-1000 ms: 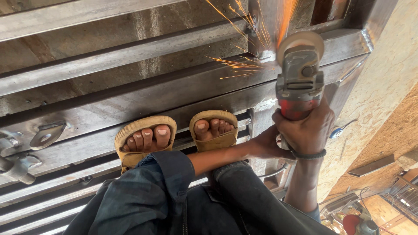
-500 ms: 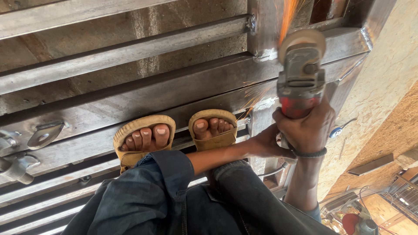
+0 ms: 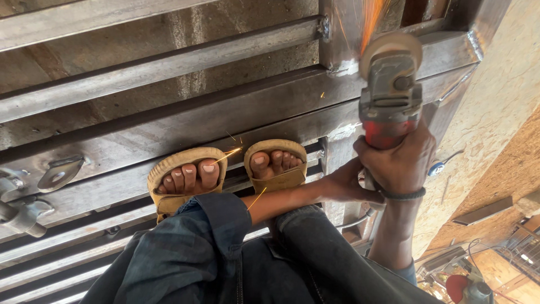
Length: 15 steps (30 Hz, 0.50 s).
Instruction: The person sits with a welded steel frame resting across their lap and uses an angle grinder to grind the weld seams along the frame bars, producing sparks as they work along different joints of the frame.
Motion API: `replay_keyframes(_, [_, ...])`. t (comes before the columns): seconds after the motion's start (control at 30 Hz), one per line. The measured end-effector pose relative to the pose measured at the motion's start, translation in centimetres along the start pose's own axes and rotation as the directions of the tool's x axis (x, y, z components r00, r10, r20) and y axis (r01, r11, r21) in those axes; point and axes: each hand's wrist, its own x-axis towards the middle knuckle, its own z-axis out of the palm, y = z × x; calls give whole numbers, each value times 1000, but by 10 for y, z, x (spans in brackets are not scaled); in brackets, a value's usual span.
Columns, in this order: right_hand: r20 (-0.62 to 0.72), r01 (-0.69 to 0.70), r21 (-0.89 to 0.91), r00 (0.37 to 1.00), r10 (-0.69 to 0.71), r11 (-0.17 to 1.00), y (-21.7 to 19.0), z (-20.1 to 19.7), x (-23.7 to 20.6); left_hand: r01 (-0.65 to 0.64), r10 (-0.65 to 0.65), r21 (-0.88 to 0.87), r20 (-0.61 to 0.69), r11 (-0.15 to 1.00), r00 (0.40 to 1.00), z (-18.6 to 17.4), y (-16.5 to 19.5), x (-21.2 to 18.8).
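- Over the steel frame, your right hand grips the angle grinder, its disc sparking against the upright.
- Your left hand clasps its rear.
- Sandalled feet stand below.

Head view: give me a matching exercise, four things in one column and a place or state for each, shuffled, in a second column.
Things:
1. grinder
2. sandals
3. right hand
4. sparks

Places or states:
A. flying off the disc at the top edge
B. on the feet, standing on the steel frame
C. wrapped round the red grinder body, black band at the wrist
D. held with its disc on the frame's corner joint

Pairs: 1-D, 2-B, 3-C, 4-A
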Motion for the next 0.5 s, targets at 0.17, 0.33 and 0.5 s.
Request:
replay_keyframes(0.17, [9,59,-63,998,-59,996,1,0,1,-60,62,70,-20,996,998,0,0,0])
replay_keyframes(0.33, [1,-5,5,1000,5,1000,1,0,0,-55,55,10,8,998,998,-1,2,-1])
replay_keyframes(0.5, [23,33,-24,999,-33,999,2,-1,1,-79,78,49,11,996,997,-2,4,0])
